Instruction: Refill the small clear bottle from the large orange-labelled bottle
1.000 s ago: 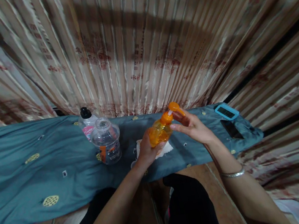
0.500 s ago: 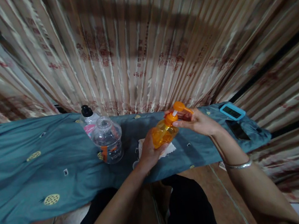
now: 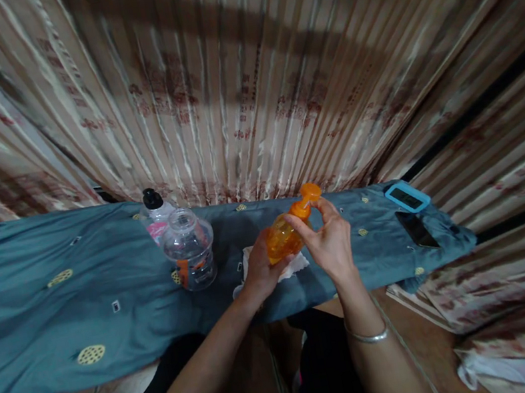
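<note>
Left hand (image 3: 259,271) clasps orange pump bottle (image 3: 284,236) tilted above white cloth (image 3: 291,266), steadying it while right hand (image 3: 329,243) pinches its pump head (image 3: 307,194); clear jar (image 3: 189,249) left on teal-covered surface (image 3: 33,311).

No legible text, only blurred red print on curtain (image 3: 244,91)

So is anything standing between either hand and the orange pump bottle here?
Nothing visible does. The left hand grips the orange pump bottle around its body, and the right hand has fingers at its neck below the pump head. The clear jar stands off to the left.
</note>
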{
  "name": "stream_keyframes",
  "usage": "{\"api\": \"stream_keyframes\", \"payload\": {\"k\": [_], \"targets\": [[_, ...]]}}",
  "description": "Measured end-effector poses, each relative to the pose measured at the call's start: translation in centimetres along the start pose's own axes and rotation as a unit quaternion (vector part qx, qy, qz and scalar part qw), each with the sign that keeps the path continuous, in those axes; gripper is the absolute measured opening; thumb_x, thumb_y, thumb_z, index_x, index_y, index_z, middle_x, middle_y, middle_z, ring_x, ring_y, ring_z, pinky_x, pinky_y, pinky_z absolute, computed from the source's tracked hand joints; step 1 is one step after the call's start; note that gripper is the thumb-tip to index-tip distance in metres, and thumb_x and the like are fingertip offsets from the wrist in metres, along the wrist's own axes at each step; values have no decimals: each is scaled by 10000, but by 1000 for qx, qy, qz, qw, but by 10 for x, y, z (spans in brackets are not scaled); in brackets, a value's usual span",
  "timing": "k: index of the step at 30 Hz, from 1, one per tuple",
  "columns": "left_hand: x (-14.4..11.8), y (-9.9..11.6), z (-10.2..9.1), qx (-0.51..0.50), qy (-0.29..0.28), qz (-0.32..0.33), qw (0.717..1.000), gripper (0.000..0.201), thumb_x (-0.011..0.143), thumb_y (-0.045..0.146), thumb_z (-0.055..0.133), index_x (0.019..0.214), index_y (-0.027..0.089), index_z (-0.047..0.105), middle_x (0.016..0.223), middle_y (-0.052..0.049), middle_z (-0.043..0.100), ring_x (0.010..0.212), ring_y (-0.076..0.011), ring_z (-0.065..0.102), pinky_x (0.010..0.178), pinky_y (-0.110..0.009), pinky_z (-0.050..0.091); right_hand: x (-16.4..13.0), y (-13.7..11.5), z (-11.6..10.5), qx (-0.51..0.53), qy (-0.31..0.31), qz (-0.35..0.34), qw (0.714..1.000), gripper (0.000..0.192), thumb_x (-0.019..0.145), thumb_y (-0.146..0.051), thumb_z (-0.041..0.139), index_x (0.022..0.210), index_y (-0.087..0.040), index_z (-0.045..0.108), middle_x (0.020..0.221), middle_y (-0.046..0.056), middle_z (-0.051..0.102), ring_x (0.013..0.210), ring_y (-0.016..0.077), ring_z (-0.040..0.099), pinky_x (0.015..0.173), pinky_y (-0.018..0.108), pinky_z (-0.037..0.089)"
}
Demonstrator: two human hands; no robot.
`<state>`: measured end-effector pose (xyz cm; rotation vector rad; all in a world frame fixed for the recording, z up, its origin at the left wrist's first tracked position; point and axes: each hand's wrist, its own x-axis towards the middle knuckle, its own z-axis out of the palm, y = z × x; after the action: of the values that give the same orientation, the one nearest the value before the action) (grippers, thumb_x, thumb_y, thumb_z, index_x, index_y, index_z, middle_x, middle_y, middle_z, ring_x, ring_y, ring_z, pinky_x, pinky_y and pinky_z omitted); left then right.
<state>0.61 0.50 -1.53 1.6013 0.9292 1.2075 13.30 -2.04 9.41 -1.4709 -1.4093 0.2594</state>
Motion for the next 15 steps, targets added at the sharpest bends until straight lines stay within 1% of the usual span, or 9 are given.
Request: {"api": "stream_keyframes", "payload": {"k": [1, 3, 4, 5, 7, 9, 11, 12, 15], "targets": [[0, 2, -1, 1, -4, 0, 1000, 670, 727, 499, 716, 1271, 200, 464, 1190, -110, 625, 1131, -298, 590, 974, -466, 472, 0, 2, -3, 22, -18, 1, 1000, 560, 727, -529, 706, 1144, -184, 566, 1260, 130, 581, 1221, 280, 520, 1088, 471, 351], [-1, 5, -3, 8, -8, 6, 1000, 632, 751, 482, 698, 1266, 198, 465, 1195, -108, 626, 1114, -289, 600, 981, -467, 470, 2, 6, -11, 79, -69, -5, 994, 688, 747, -559, 678, 1309, -223, 469, 1362, 101, 526, 1254, 241, 514, 1088, 436, 379], [-2, 6, -5, 13, -16, 9, 1000, 624, 756, 476, 695, 1265, 198, 466, 1194, -107, 629, 1107, -286, 603, 986, -469, 467, 5, 8, -16, 108, -100, -10, 989, 710, 770, -575, 645, 1358, -242, 426, 1411, 90, 489, 1279, 226, 499, 1085, 417, 392], [-2, 7, -6, 18, -20, 7, 1000, 617, 757, 471, 695, 1264, 200, 470, 1193, -105, 631, 1110, -286, 602, 991, -471, 464, 8, 10, -20, 131, -132, -13, 982, 698, 782, -579, 629, 1366, -255, 429, 1418, 79, 487, 1281, 217, 502, 1076, 402, 407], [-3, 7, -7, 24, -18, 2, 1000, 621, 754, 471, 700, 1265, 202, 472, 1199, -107, 627, 1135, -292, 591, 1003, -476, 457, 15, 14, -25, 160, -189, -14, 969, 578, 794, -557, 627, 1284, -265, 534, 1352, 62, 558, 1227, 218, 552, 1038, 390, 447], [-4, 5, -8, 29, -15, -5, 999, 644, 747, 471, 708, 1274, 190, 469, 1206, -119, 621, 1170, -305, 571, 1020, -490, 441, 20, 16, -25, 170, -217, -11, 961, 430, 792, -513, 649, 1142, -264, 633, 1237, 50, 637, 1146, 223, 606, 998, 393, 477], [-5, 4, -7, 31, -12, -12, 999, 659, 739, 471, 716, 1276, 180, 469, 1207, -129, 619, 1191, -316, 556, 1032, -502, 427, 20, 17, -21, 166, -207, -8, 964, 342, 784, -478, 670, 1049, -261, 665, 1162, 41, 668, 1101, 224, 622, 990, 400, 476], [-5, 3, -7, 30, -12, -14, 999, 659, 737, 472, 720, 1274, 182, 470, 1207, -129, 619, 1194, -317, 554, 1033, -503, 425, 19, 17, -18, 158, -186, -6, 970, 330, 775, -465, 684, 1034, -260, 664, 1145, 37, 670, 1099, 224, 616, 1003, 408, 461], [-5, 3, -5, 14, -14, -15, 1000, 644, 744, 470, 719, 1274, 204, 468, 1222, -120, 617, 1185, -304, 564, 1021, -486, 439, 11, 15, -9, 111, -94, 9, 989, 371, 749, -429, 722, 1065, -254, 638, 1165, 47, 645, 1134, 242, 573, 1067, 462, 375]]}}
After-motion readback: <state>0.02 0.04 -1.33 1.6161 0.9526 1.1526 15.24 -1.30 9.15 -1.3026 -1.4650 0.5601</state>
